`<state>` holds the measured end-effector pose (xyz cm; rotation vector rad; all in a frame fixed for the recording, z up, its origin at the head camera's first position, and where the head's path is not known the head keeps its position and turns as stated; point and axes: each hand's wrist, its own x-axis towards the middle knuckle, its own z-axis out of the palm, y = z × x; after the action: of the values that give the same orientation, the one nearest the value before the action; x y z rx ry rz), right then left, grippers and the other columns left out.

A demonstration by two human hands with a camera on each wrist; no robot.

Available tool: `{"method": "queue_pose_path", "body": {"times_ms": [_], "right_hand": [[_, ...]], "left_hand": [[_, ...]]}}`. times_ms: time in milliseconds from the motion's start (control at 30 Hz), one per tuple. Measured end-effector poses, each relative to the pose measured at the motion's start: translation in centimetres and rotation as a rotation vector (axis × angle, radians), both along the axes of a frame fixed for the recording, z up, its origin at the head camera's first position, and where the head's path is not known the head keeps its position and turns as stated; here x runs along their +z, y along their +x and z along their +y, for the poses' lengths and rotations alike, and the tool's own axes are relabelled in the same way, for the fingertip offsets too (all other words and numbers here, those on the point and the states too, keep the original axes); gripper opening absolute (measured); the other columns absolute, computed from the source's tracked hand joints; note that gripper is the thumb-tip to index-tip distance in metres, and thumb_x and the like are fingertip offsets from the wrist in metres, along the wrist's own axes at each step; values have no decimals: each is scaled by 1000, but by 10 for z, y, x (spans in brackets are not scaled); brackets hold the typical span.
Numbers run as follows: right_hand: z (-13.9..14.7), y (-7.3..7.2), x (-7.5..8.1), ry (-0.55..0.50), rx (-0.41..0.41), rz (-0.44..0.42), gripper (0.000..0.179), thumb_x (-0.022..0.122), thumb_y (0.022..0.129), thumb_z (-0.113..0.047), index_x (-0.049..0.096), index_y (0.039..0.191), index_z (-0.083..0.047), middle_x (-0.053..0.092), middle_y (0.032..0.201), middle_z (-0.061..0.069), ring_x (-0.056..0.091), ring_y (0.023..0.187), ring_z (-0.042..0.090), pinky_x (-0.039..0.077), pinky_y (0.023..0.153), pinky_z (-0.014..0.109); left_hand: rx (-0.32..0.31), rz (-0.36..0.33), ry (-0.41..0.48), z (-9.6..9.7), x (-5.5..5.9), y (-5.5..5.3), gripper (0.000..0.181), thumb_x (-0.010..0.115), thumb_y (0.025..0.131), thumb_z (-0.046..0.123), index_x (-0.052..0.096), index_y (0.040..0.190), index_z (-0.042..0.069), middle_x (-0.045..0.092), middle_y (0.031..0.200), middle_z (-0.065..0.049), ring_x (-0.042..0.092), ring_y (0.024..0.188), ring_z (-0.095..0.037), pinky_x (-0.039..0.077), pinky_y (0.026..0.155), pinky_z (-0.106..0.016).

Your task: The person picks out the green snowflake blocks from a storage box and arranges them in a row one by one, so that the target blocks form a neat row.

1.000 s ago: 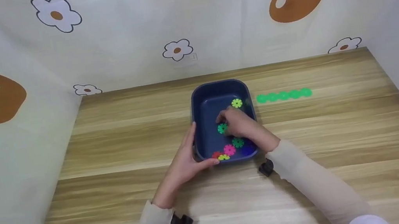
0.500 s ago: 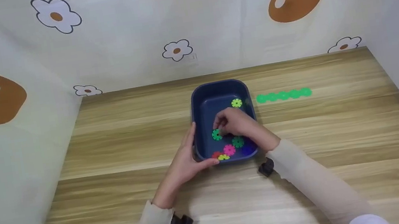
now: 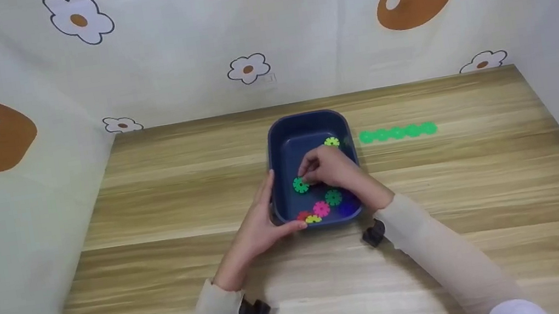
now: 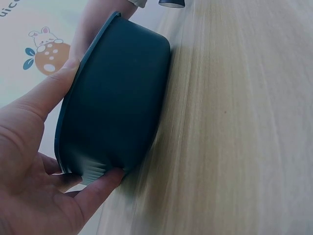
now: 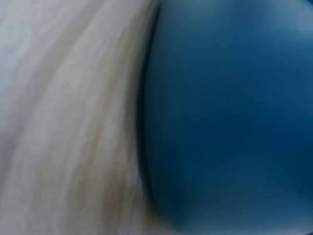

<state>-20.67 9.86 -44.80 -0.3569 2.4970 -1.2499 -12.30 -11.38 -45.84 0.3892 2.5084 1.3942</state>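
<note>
A dark blue rectangular tub (image 3: 287, 150) stands on the table. My left hand (image 3: 254, 230) holds its near left corner, thumb on the near rim and fingers along the side; the left wrist view shows that hand (image 4: 34, 161) against the tub's outer wall (image 4: 115, 88). Inside the tub, my right hand (image 3: 331, 167) pinches a green snowflake disc (image 3: 301, 185) by its edge. Below lie a darker green disc (image 3: 334, 197), a pink one (image 3: 321, 209), a red one (image 3: 303, 215), a yellow one (image 3: 313, 219) and something blue (image 3: 347, 208). The right wrist view is blurred, filled mostly by the tub.
Right of the tub, a straight row of several joined green discs (image 3: 398, 132) lies on the wooden table (image 3: 482, 176). A yellow-green disc (image 3: 332, 142) rests at the tub's far right. A printed cloth wall (image 3: 162, 75) rises behind the table.
My right hand has shifted slightly left with the green disc, which moved left and nearer, then a little away again. My left hand keeps its hold on the tub.
</note>
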Motion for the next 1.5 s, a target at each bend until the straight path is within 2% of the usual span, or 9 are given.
{"method": "queue_pose_path", "body": {"times_ms": [133, 367, 467, 667, 867, 1100, 1233, 1367, 1500], "right_hand": [[0, -1, 0, -20, -8, 10, 5, 73, 89, -7, 77, 92, -6, 76, 91, 10, 69, 76, 11, 59, 72, 26], [0, -1, 1, -120, -39, -3, 8, 73, 88, -4, 76, 95, 1, 76, 91, 14, 67, 73, 6, 59, 72, 24], [1, -1, 4, -153, -60, 5, 9, 73, 89, -5, 76, 95, 0, 76, 91, 14, 67, 73, 6, 59, 72, 24], [5, 1, 14, -157, -103, 68, 7, 75, 88, -10, 77, 93, -5, 76, 90, 11, 66, 73, 7, 57, 69, 21], [17, -1, 25, -190, -138, 123, 9, 75, 88, -10, 77, 94, -3, 76, 92, 14, 65, 72, 8, 56, 69, 19], [39, -6, 37, -247, -190, 112, 14, 74, 89, -8, 75, 99, 1, 75, 97, 17, 65, 74, 4, 56, 69, 17], [54, -9, 42, -267, -242, 107, 17, 74, 89, -7, 74, 101, 4, 75, 93, 10, 65, 74, 3, 56, 71, 17], [71, -11, 46, -292, -291, 92, 20, 73, 89, -6, 72, 104, 7, 73, 87, -4, 66, 74, 0, 58, 73, 18], [90, -12, 50, -313, -316, 111, 22, 72, 90, -6, 70, 106, 9, 70, 82, -14, 67, 73, -2, 59, 72, 18]], "left_hand": [[0, -4, -8, 0, 1, 0, 116, 85, 78, 36, 7, 162, 17, 12, 168, -13, 20, 154, -33, 23, 124, -52], [-27, 52, 1, -1, -1, -2, 118, 86, 77, 39, 9, 161, 9, 13, 167, -19, 18, 154, -37, 21, 124, -54], [-27, 53, 4, -1, 0, -2, 118, 86, 77, 38, 9, 161, 9, 13, 167, -19, 19, 153, -38, 22, 124, -54], [-24, 44, -2, -1, -1, -2, 117, 86, 77, 35, 9, 161, 11, 12, 168, -17, 19, 154, -36, 22, 124, -53], [-12, 30, -8, -1, 0, -1, 116, 86, 78, 35, 8, 162, 15, 12, 168, -14, 19, 154, -35, 23, 124, -52], [-5, 28, -10, -1, 0, -1, 117, 87, 77, 35, 9, 162, 16, 12, 168, -14, 19, 154, -35, 22, 124, -52], [-1, 28, -16, -1, -1, -1, 118, 87, 76, 35, 9, 162, 15, 12, 168, -14, 17, 155, -33, 21, 124, -52], [-1, 37, -28, -1, -1, -2, 118, 88, 76, 34, 10, 162, 14, 13, 168, -14, 16, 155, -33, 20, 125, -51], [-3, 41, -33, -1, -1, -2, 118, 88, 76, 34, 10, 162, 13, 13, 168, -15, 16, 155, -33, 20, 125, -52]]}}
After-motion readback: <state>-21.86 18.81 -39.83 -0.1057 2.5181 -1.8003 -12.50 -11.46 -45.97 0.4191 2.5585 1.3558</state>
